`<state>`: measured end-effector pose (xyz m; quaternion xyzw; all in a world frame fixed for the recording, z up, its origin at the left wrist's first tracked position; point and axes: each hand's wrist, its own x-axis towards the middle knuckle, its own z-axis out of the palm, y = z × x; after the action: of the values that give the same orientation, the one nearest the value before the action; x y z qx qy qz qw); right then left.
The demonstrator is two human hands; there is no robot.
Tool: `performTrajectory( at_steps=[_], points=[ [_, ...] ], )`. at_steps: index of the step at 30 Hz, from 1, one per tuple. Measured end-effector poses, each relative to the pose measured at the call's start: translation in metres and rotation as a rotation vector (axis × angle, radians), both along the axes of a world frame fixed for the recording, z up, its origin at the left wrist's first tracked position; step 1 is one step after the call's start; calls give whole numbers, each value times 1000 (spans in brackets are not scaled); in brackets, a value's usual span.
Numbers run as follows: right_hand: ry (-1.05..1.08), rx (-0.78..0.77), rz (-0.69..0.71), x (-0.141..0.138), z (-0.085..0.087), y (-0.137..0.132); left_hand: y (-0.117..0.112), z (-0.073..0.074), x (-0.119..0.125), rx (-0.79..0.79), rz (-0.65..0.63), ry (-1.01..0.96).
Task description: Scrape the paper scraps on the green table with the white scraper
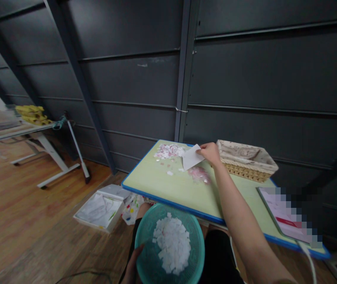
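Observation:
My right hand pinches a white card above the far part of the pale green table. The card's lower edge is close to the tabletop; I cannot tell whether it touches. To its left lies a pile of white and pinkish paper-like scraps. Below the card is a flatter patch of pink bits. At the near edge, my left hand grips the left side of a teal plastic basket, its thumb over the rim. White scraps are heaped inside the basket.
A cloth-lined wicker basket stands at the table's back right. In front of it lies a tablet with a white cable. An open white box is on the floor at left. A dark panelled wall rises behind.

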<state>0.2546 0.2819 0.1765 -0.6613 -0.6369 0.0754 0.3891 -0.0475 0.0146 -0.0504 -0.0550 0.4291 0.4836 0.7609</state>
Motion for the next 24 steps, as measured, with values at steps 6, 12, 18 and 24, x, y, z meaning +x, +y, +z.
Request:
performTrajectory(
  at_steps=[6, 12, 18, 24],
  points=[
    [176, -5, 69, 1, -4, 4, 0, 7, 2, 4, 45, 64],
    [126, -4, 88, -6, -2, 0, -1, 2, 4, 25, -7, 108],
    [84, 8, 88, -1, 5, -2, -1, -5, -3, 38, 16, 62],
    [13, -14, 83, 1, 7, -5, 0, -2, -2, 64, -17, 42]
  ],
)
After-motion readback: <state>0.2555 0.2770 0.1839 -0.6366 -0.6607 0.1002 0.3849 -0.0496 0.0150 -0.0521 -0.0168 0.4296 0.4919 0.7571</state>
